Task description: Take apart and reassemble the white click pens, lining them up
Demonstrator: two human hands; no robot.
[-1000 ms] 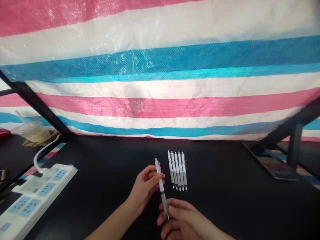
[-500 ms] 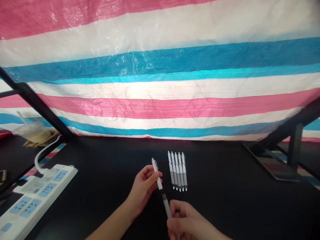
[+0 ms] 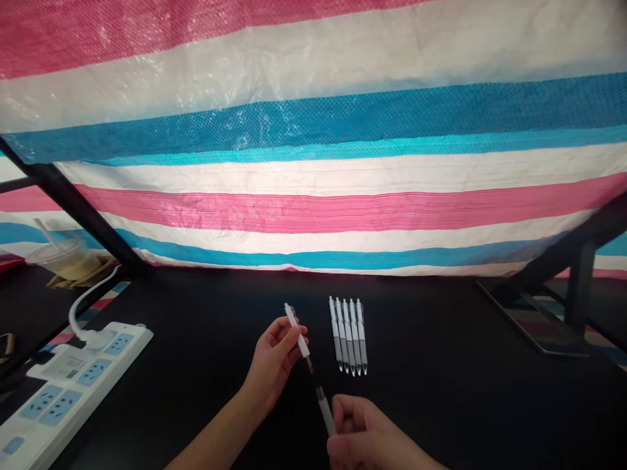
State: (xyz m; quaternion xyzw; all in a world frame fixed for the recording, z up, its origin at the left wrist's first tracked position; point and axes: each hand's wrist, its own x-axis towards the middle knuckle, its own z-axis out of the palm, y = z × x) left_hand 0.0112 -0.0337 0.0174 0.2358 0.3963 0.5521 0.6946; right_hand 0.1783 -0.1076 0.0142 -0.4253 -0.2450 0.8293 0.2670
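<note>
My left hand [image 3: 274, 356] is closed around the white upper barrel [image 3: 296, 331] of a pen, clip end pointing up and away. My right hand [image 3: 365, 440] pinches the grey grip section [image 3: 326, 411] of the same pen near the bottom edge. The two halves are pulled apart, and a thin dark refill [image 3: 311, 369] shows in the gap between them. Just right of my left hand, a row of several white and grey pens [image 3: 348, 335] lies side by side on the black table [image 3: 206, 352], tips toward me.
A white power strip [image 3: 63, 385] with a plugged cable lies at the left front. A plastic cup with a straw [image 3: 61, 256] stands at the far left. A phone [image 3: 531, 316] lies at the right. A striped tarp [image 3: 313, 150] hangs behind the table.
The pen was whole a second ago. My hands have since drawn apart, separating the grip section from the upper barrel and exposing the refill; my left hand moved slightly left.
</note>
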